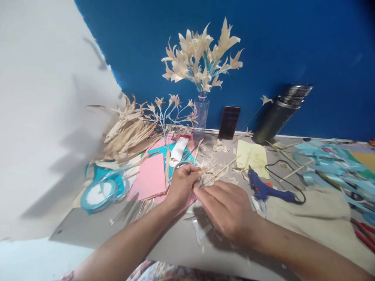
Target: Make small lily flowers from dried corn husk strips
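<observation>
Close together near the middle of the table are my two hands. My left hand [184,183] is closed, its thumb and fingertips pinched on something too small to make out. Just right of it and slightly lower, my right hand [227,207] is also closed, with its fingertips pressed together; what lies between them is hidden. Behind the hands are pale husk scraps [219,171]. A pink pad [151,176] lies left of my left hand. The blue glue gun [263,188] rests to the right of my right hand, beside a yellow paper square [252,154].
A clear bottle [200,117] holds pale flowers [202,58] at the back. Dried husks [129,134] and a blue ribbon roll [98,194] lie left. A phone [229,123] and dark flask [279,113] lean on the wall. Beige cloth [310,210] and red-handled tools [365,234] lie right.
</observation>
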The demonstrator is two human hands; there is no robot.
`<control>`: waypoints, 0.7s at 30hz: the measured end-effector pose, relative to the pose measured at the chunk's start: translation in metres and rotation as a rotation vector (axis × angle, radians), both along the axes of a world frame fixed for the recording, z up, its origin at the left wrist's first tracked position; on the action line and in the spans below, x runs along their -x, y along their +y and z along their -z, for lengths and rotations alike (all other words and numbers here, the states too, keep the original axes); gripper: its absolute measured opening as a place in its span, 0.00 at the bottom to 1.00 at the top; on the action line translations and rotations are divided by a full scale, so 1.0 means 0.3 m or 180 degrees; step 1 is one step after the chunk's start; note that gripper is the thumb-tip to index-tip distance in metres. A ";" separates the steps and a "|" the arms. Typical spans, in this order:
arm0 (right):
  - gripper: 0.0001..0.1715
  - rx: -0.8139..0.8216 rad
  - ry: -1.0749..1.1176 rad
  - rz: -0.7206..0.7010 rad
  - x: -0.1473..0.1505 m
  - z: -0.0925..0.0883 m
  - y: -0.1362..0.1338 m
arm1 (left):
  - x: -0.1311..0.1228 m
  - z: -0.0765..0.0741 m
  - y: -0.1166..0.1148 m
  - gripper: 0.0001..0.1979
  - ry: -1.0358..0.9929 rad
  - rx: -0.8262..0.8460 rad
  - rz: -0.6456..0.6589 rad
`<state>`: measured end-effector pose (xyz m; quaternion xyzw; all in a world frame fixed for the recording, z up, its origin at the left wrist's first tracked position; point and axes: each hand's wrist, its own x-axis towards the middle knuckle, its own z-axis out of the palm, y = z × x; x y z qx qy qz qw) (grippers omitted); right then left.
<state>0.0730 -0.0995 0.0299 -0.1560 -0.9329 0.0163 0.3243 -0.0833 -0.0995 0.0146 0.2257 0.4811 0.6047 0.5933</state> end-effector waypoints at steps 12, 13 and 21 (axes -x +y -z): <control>0.12 0.3653 0.1142 0.0611 -0.007 0.008 0.171 | 0.033 -0.020 -0.016 0.12 -0.0868 -0.0147 0.0688; 0.13 0.3823 0.1163 0.0518 -0.005 0.018 0.175 | 0.034 -0.018 -0.015 0.11 -0.0825 -0.0142 0.0678; 0.10 0.3886 0.1313 0.0310 0.011 0.055 0.155 | 0.026 0.009 -0.011 0.09 -0.0614 -0.0069 0.0864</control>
